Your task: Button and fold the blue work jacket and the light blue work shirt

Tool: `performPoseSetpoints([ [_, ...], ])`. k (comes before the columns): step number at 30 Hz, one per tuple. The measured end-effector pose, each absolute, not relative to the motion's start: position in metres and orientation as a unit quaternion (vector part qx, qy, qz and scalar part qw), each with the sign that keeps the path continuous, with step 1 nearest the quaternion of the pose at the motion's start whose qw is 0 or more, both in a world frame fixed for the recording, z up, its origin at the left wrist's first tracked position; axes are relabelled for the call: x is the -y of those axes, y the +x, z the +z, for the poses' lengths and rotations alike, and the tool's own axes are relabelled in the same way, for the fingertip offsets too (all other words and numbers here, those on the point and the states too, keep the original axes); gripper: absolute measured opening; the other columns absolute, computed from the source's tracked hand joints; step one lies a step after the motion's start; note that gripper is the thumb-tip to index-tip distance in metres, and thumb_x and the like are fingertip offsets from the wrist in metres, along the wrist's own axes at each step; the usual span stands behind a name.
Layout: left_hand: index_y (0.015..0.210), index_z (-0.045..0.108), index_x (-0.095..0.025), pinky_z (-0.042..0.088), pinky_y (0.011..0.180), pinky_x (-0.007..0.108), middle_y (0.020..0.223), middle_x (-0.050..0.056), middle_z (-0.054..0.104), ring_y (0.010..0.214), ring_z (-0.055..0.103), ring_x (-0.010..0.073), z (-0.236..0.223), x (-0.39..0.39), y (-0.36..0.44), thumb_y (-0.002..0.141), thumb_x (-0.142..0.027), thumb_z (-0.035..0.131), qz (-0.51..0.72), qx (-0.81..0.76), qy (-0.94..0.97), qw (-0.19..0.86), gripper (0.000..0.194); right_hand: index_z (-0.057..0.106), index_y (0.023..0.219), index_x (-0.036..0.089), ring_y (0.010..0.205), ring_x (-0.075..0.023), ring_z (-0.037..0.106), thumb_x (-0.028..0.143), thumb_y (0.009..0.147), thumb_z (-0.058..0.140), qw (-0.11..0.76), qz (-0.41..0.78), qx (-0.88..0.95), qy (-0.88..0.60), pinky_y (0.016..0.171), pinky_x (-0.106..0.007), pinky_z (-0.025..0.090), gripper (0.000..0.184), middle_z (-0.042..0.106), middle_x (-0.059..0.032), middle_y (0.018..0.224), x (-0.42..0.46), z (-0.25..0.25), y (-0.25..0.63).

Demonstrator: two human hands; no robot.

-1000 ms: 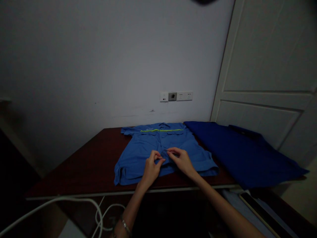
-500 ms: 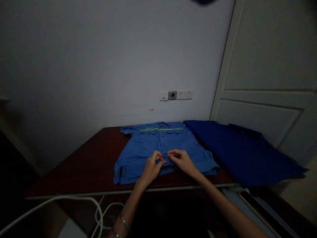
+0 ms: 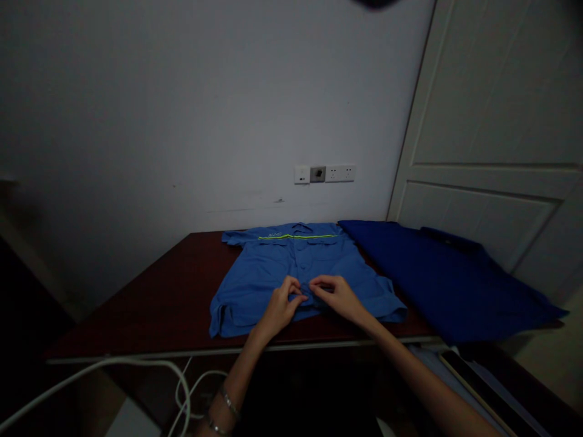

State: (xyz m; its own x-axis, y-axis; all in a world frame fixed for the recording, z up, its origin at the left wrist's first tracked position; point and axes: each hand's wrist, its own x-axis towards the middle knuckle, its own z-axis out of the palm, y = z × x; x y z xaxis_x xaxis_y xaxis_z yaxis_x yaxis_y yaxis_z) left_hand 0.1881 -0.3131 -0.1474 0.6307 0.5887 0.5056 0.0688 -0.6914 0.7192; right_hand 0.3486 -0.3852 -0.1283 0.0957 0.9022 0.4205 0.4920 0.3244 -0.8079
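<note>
A blue short-sleeved shirt (image 3: 268, 273) with a yellow-green chest stripe and two pocket flaps lies face up, its collar toward the wall. At the lower part of its front placket, my left hand (image 3: 283, 303) pinches the cloth between thumb and fingers. Just to the right, my right hand (image 3: 336, 296) pinches the placket's other side, its fingertips close to the left ones. The cloth is slightly raised between them. Any button under the fingertips is too small to make out.
The shirt rests on a dark red table (image 3: 159, 297). Darker blue cloth (image 3: 423, 279) covers the right side, overhanging the front edge. White cables (image 3: 136, 363) loop at the front left. Wall sockets (image 3: 332, 174) sit behind, a white door (image 3: 483, 152) at right.
Both hands stay at the placket with almost the same pinch. The view has shifted very slightly; the shirt lies as before.
</note>
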Motion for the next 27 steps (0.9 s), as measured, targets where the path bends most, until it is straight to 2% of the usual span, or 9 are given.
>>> performPoseSetpoints([
  [8, 0.109, 0.05, -0.018, 0.043, 0.077, 0.026, 0.079, -0.001, 0.063, 0.077, 0.059, 0.0137, -0.153, 0.308, 0.187, 0.08, -0.023, 0.057, 0.381, -0.199, 0.852, 0.299, 0.03, 0.07, 0.081, 0.015, 0.077, -0.0194, 0.06, 0.039, 0.08, 0.051, 0.465, 0.213, 0.666, -0.542, 0.073, -0.029, 0.044, 0.031, 0.07, -0.0042, 0.081, 0.386, -0.125, 0.353],
  [13, 0.099, 0.059, -0.017, 0.044, 0.075, 0.027, 0.084, 0.003, 0.063, 0.08, 0.058, 0.0147, -0.156, 0.306, 0.188, 0.083, -0.025, 0.056, 0.385, -0.177, 0.875, 0.233, 0.019, 0.069, 0.073, 0.015, 0.073, -0.0176, 0.058, 0.044, 0.081, 0.045, 0.443, 0.251, 0.67, -0.54, 0.069, -0.028, 0.043, 0.039, 0.068, -0.002, 0.073, 0.38, -0.127, 0.36],
  [20, 0.096, 0.059, -0.016, 0.043, 0.076, 0.029, 0.086, 0.004, 0.064, 0.082, 0.054, 0.016, -0.157, 0.31, 0.182, 0.087, -0.027, 0.048, 0.385, -0.107, 0.909, 0.117, 0.017, 0.071, 0.079, 0.015, 0.082, -0.0194, 0.059, 0.036, 0.074, 0.048, 0.411, 0.328, 0.668, -0.527, 0.08, -0.031, 0.042, 0.031, 0.069, -0.0046, 0.084, 0.371, -0.126, 0.372],
  [27, 0.092, 0.059, -0.014, 0.043, 0.07, 0.029, 0.077, 0.004, 0.063, 0.073, 0.052, 0.0153, -0.155, 0.31, 0.182, 0.089, -0.027, 0.046, 0.396, -0.087, 0.913, 0.053, 0.019, 0.07, 0.085, 0.014, 0.07, -0.0157, 0.057, 0.043, 0.067, 0.063, 0.392, 0.364, 0.662, -0.524, 0.069, -0.028, 0.043, 0.035, 0.068, -0.0041, 0.077, 0.367, -0.13, 0.376],
])
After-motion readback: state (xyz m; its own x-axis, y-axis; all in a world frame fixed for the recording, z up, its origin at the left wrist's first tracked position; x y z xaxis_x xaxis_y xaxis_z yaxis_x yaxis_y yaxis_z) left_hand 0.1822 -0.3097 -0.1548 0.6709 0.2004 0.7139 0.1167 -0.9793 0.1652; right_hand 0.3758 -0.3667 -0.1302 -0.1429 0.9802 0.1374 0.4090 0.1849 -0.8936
